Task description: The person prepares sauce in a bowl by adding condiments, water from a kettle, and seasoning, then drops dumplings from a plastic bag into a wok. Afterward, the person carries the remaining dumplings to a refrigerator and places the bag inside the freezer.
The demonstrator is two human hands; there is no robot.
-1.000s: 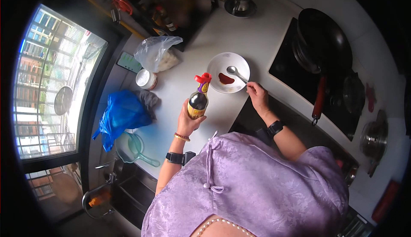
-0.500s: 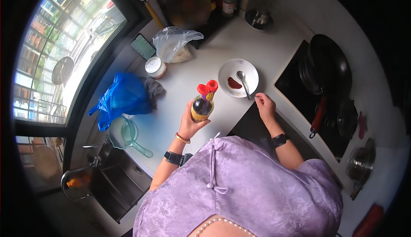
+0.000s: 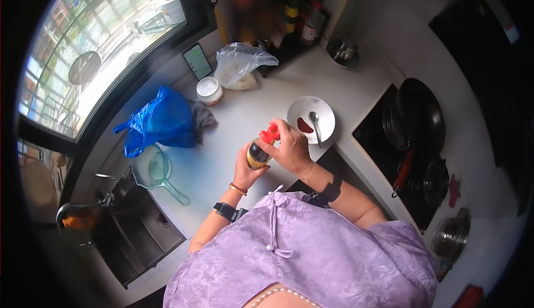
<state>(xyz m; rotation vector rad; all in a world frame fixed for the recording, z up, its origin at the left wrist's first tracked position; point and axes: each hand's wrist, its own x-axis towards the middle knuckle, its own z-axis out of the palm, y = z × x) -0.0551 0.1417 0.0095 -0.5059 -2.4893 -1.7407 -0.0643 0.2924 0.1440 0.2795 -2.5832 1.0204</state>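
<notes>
My left hand [image 3: 248, 169] is wrapped round the body of a soy sauce bottle [image 3: 257, 154] with dark liquid and a yellow label. The fingers of my right hand [image 3: 293, 151] are closed on the bottle's red flip cap [image 3: 266, 138], which they partly cover. Just beyond my right hand, a white bowl [image 3: 327, 131] stands on the counter. Inside it lie a pool of dark red-brown sauce [image 3: 303, 125] and a metal spoon [image 3: 315, 121], whose handle rests over the near rim.
On the left are a blue plastic bag [image 3: 161, 120], a green strainer-like scoop [image 3: 151, 169] and the sink [image 3: 136, 230]. Farther back stand a white-lidded jar [image 3: 208, 90], a clear bag [image 3: 239, 69] and a phone [image 3: 197, 61]. A wok [image 3: 425, 107] sits on the right-hand stove.
My right hand has come up from beside the bowl to the bottle and taken hold of its red cap. My left hand keeps its grip on the bottle. The camera view has shifted slightly.
</notes>
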